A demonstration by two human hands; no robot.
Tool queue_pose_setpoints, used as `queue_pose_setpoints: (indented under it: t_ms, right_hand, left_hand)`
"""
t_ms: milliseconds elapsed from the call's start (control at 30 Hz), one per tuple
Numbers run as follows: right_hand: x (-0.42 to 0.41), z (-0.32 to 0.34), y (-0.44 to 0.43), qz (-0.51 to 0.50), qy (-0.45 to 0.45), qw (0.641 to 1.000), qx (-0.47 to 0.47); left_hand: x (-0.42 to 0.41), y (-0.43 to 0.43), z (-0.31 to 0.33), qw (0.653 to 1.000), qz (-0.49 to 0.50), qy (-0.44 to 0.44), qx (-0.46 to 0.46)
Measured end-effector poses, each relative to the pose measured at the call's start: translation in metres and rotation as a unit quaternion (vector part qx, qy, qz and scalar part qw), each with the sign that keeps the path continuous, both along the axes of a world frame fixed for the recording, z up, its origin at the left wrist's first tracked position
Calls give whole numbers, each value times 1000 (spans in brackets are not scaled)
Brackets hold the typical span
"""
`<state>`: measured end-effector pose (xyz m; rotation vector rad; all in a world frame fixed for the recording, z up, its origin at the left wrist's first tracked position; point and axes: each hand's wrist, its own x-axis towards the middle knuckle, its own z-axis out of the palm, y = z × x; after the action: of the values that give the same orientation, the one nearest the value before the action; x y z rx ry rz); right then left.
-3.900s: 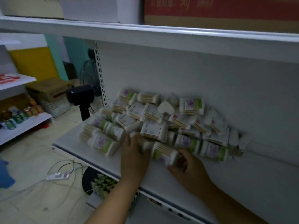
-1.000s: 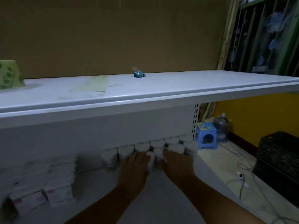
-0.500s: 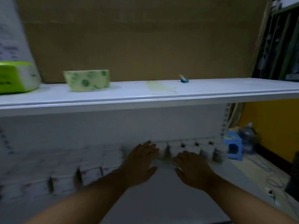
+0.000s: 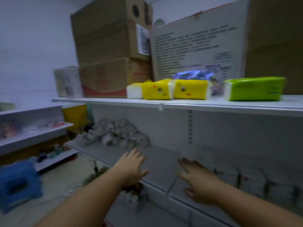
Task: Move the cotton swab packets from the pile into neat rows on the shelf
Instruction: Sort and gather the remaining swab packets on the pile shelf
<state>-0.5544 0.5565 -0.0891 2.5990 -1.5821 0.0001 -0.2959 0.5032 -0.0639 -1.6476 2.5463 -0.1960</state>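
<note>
The pile of cotton swab packets point(image 4: 114, 134) lies blurred at the far left of the white middle shelf point(image 4: 160, 163). My left hand point(image 4: 131, 166) hovers over the shelf's bare part with fingers spread, holding nothing, a little short of the pile. To its right, my right hand point(image 4: 196, 179) is also flat and empty, its fingertips near the left end of a row of white boxes point(image 4: 246, 176) lined along the shelf. The neat swab rows are out of view.
The upper shelf point(image 4: 180, 104) carries yellow tissue packs point(image 4: 173, 89), a green pack point(image 4: 254, 88) and large cardboard boxes point(image 4: 111, 46). A blue stool point(image 4: 18, 185) stands on the floor at the left beside another shelving unit point(image 4: 32, 135).
The view has swung left from the shelf's right end toward the pile. Both hands have left the neat row of swab packets and now reach empty over the shelf.
</note>
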Motion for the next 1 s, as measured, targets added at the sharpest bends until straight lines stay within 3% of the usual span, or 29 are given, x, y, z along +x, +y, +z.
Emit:
queue_pose_setpoints:
  t_ms: [300,433,567,1000]
  right_hand:
    - [166,-17,-86,90,25,993,73]
    - [215,-21,-149,102,36,990,92]
    - [265,-22,-226,106,4,993,42]
    - [410,-54,-395,111,-52,987,105]
  left_hand:
    - [166,-30,-37,981,120,140,56]
    - [208,-67,-55,980,131,142,53]
    - [249,-117,-49,976,148,142,75]
    - [417,-268,-63,967,202,132,77]
